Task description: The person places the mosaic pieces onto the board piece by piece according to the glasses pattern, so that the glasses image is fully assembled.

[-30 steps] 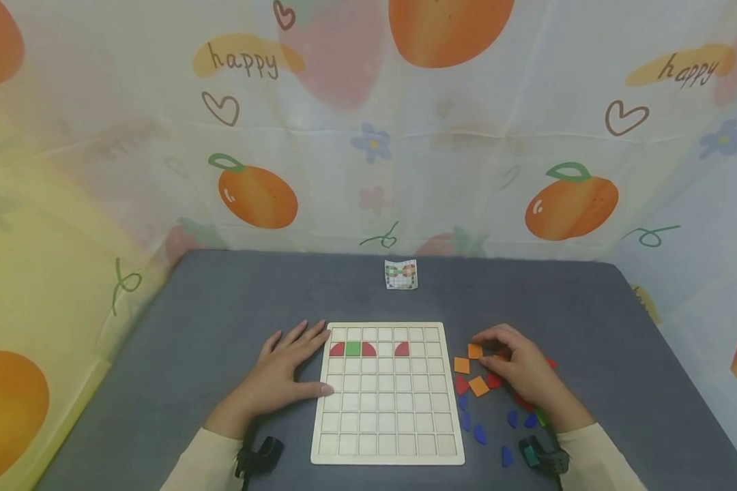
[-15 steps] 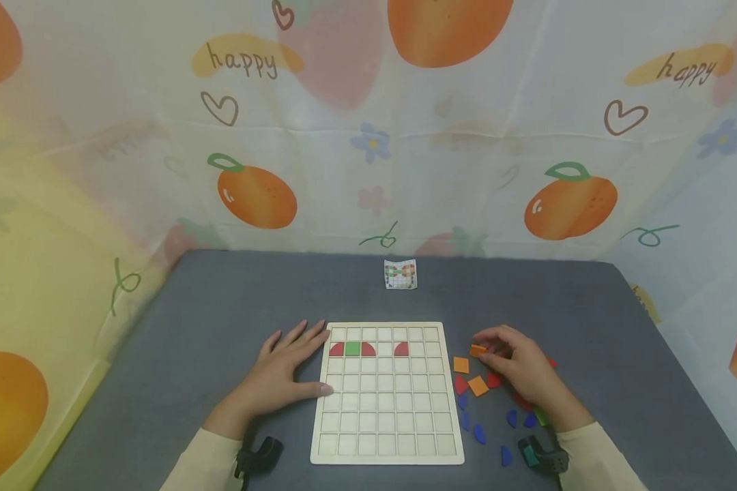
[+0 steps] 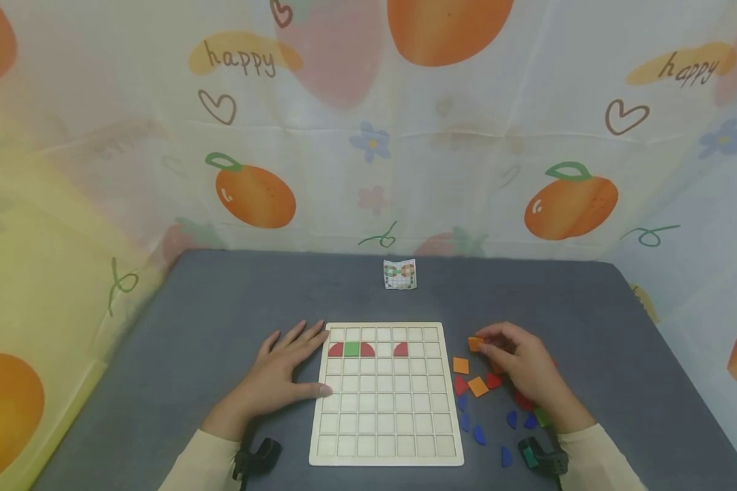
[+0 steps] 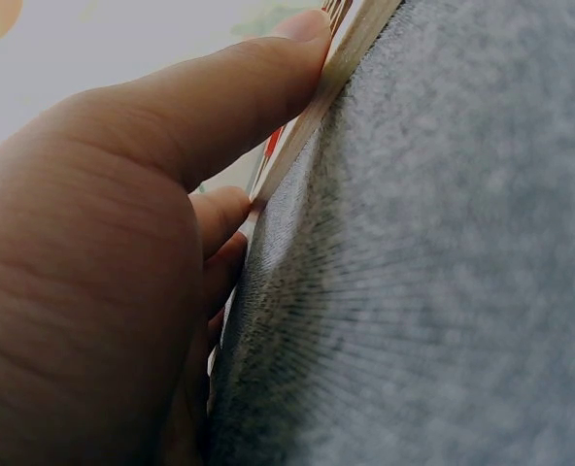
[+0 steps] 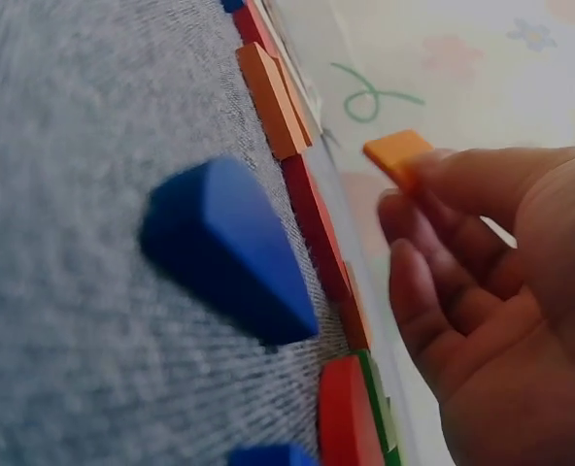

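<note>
Orange square (image 3: 475,344): pinched between thumb and fingertips, held just off the table to the right of the board; the right wrist view shows it raised against the pale cloth.
Right hand (image 3: 524,356): thumb and fingers pressed together on that square, palm over some of the scattered pieces.
Loose pieces: two flat orange squares (image 3: 460,365) near the board's right edge, with red pieces (image 3: 460,386), blue pieces (image 3: 480,435) and a green piece (image 3: 542,417) around and below the hand; exactly how many lie under it I cannot tell.
Board (image 3: 385,404): pale, gridded, flat on the table; its second row from the far edge bears a red quarter, a green square, a red quarter and, past a gap, another red quarter.
Left hand (image 3: 276,374): fingers spread, thumb and fingertips touching the board's left edge.
Table (image 3: 252,293): dark grey-blue, its covering finely textured in both wrist views.
Card (image 3: 400,275): small, with a coloured pattern on a grid, beyond the board near the far edge.
Backdrop (image 3: 319,184): pale cloth behind and at both sides, printed with oranges, hearts, flowers and "happy", yellowish at left.
</note>
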Motion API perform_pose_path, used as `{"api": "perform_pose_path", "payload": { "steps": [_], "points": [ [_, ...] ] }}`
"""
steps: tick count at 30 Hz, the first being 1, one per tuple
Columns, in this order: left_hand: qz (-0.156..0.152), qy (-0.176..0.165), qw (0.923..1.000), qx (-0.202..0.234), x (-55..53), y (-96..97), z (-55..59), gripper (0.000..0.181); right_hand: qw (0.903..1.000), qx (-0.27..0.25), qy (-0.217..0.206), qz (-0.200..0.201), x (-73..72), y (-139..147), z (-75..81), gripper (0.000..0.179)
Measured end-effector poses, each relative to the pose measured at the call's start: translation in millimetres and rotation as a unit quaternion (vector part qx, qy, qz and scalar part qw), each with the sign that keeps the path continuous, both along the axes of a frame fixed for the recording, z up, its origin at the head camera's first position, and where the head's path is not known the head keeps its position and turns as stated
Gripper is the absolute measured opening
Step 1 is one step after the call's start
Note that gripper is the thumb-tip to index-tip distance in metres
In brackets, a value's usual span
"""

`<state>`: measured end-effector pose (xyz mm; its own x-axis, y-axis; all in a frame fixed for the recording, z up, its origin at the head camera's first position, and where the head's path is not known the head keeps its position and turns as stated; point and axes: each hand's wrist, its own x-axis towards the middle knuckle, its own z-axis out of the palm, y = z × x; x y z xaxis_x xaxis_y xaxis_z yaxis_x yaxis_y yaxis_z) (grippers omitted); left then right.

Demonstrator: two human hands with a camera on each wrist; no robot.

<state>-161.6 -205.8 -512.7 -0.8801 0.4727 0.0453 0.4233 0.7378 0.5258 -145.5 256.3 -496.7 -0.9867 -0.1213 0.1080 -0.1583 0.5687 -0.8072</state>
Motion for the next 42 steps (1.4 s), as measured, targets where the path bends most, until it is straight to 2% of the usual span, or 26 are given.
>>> {"api": "perform_pose_path", "payload": {
  "steps": [6, 14, 17, 26, 33, 42],
  "points": [
    [-0.002, 0.001, 1.0000, 0.004, 0.4, -0.9, -0.9, 0.103, 1.0000, -0.001, -0.006, -0.008, 2.3, -8, 12.9, 0.015],
    [0.002, 0.005, 1.0000, 0.003, 0.5, -0.8, 0.0, 0.104, 0.9983, -0.053, -0.012, 0.020, 3.6, -23, 28.2, 0.017],
    [0.004, 0.002, 1.0000, 0.000, 0.1, -0.7, -0.1, 0.104, 0.9980, -0.056, -0.012, 0.025, 2.6, -30, 30.0, 0.016],
    [0.005, -0.004, 1.0000, -0.002, -0.3, -1.1, -2.0, 0.105, 0.9946, -0.090, -0.025, 0.044, -4.7, -53, 28.6, 0.015],
    [0.005, -0.003, 1.0000, 0.000, 0.2, -1.1, -1.0, 0.105, 0.9936, -0.091, -0.034, 0.058, -13.7, -72, 22.2, 0.015],
    [0.003, -0.010, 0.9999, 0.004, 0.3, -2.1, -0.8, 0.105, 0.9972, -0.032, -0.056, 0.039, -20.8, -91, 6.2, 0.009]
  ]
}}
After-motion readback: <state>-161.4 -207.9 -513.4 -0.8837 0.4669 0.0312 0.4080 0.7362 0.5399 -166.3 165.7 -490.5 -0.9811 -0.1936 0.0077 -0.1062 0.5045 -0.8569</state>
